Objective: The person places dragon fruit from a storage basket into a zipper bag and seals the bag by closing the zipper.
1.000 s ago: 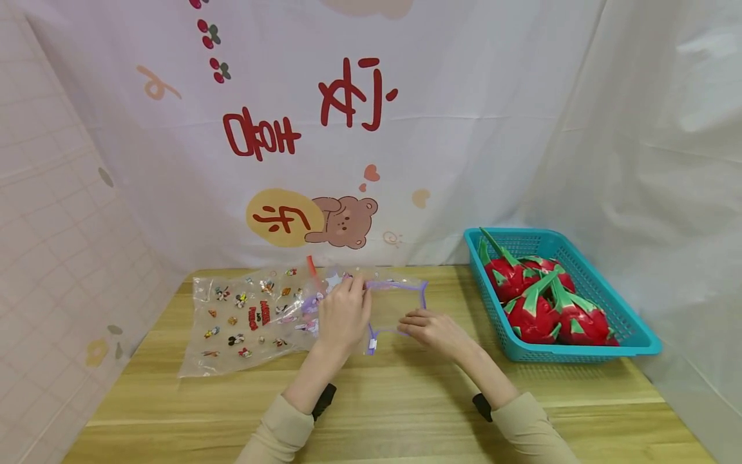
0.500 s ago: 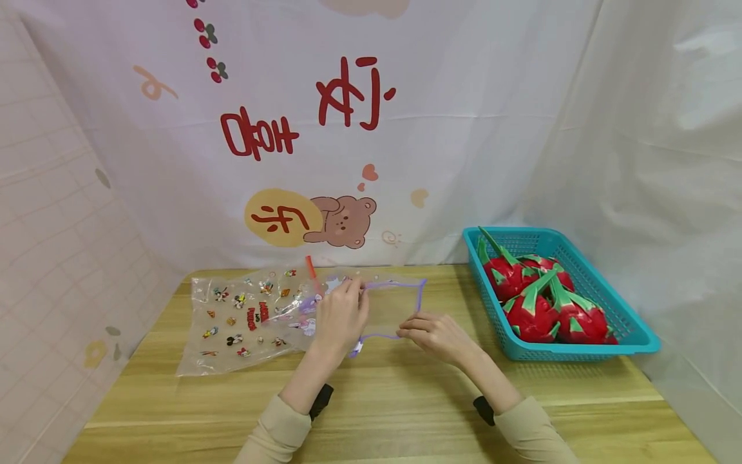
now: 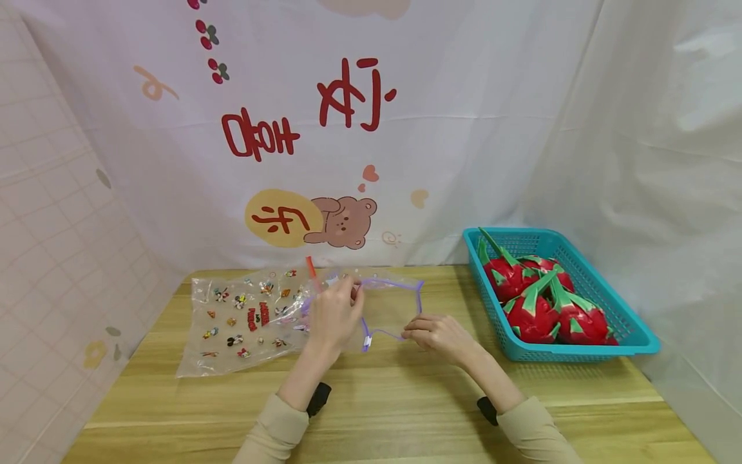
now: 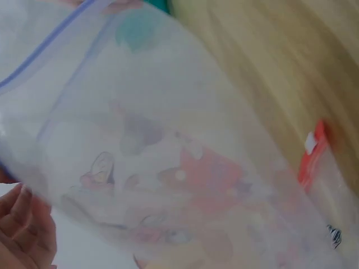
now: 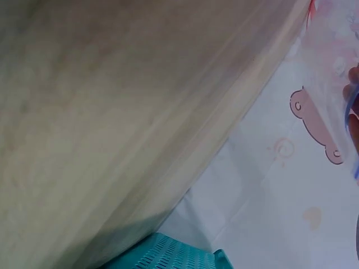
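Both hands work at the mouth of a clear zip bag (image 3: 382,303) with a purple zipper edge, which lies on the wooden desk (image 3: 406,412) just right of a second clear bag printed with cartoon figures (image 3: 243,316). The left hand (image 3: 332,314) has its fingers curled round the near-left part of the purple rim, pinching the plastic and lifting it; the left wrist view shows the film stretched close to the lens with fingertips (image 4: 22,224) at its lower edge. The right hand (image 3: 436,332) pinches the rim on the opposite side, fingers bent on the purple strip. Compared with half a second ago, the rim has changed shape: the small white slider tab (image 3: 366,342) has shifted a little to the right and the purple outline stands more upright, so the mouth looks pulled wider apart. As a judgement, the opening of the bag is well in hand. A teal basket (image 3: 626,322) holding red dragon fruits (image 3: 533,316) sits well apart at the right.
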Motion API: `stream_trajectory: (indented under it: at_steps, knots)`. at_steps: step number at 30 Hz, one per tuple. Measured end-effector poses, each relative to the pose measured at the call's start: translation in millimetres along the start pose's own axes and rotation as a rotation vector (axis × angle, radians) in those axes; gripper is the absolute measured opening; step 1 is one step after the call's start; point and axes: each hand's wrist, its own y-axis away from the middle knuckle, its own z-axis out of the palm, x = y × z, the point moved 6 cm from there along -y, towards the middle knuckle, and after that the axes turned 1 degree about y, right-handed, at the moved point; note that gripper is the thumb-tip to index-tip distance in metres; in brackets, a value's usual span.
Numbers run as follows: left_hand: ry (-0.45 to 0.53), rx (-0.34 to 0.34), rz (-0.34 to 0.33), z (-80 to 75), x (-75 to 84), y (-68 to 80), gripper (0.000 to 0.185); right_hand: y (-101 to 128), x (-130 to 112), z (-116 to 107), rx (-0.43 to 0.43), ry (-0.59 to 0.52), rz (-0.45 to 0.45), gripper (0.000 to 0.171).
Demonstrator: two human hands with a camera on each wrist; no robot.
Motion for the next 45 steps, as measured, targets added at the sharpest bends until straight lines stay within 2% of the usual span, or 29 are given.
stream_trajectory:
  at_steps: [5,10,16,21,23,25,30,34,39,42,45]
  knots:
    - [0.007,0.036,0.066,5.9,5.1,2.8,0.004,0,1,-1,-0.009,0.001,0.02,0.019]
    - [0.01,0.045,0.085,8.9,8.5,3.6,0.004,-2,4,-9,-0.048,0.021,0.037,0.027]
    - [0.011,0.056,0.089,10.0,9.0,3.1,0.005,-4,20,-34,-0.107,0.067,0.09,0.041]
    - [0.019,0.049,0.086,9.6,8.6,2.9,0.005,-7,45,-60,-0.139,0.091,0.145,0.044]
    - [0.02,0.045,0.085,9.5,8.5,2.9,0.004,-7,61,-71,-0.169,0.093,0.206,0.042]
    - [0.019,0.043,0.086,9.4,8.4,3.0,0.004,-5,80,-82,-0.218,0.099,0.307,0.041]
    - [0.015,0.043,0.088,9.1,7.8,3.0,0.003,10,138,-105,-0.386,0.078,0.664,0.046]
    - [0.007,0.051,0.086,7.2,5.9,4.0,0.004,29,178,-106,-0.529,0.022,0.9,0.056]
    - [-0.003,0.035,0.097,8.2,3.6,6.3,0.003,58,203,-89,-0.693,-0.02,1.058,0.074]
    - [-0.01,0.006,0.103,10.3,3.1,7.9,0.003,76,206,-79,-0.778,-0.006,1.106,0.085]
    - [-0.02,-0.012,0.104,11.2,3.0,9.5,0.005,90,205,-72,-0.824,0.001,1.135,0.095]
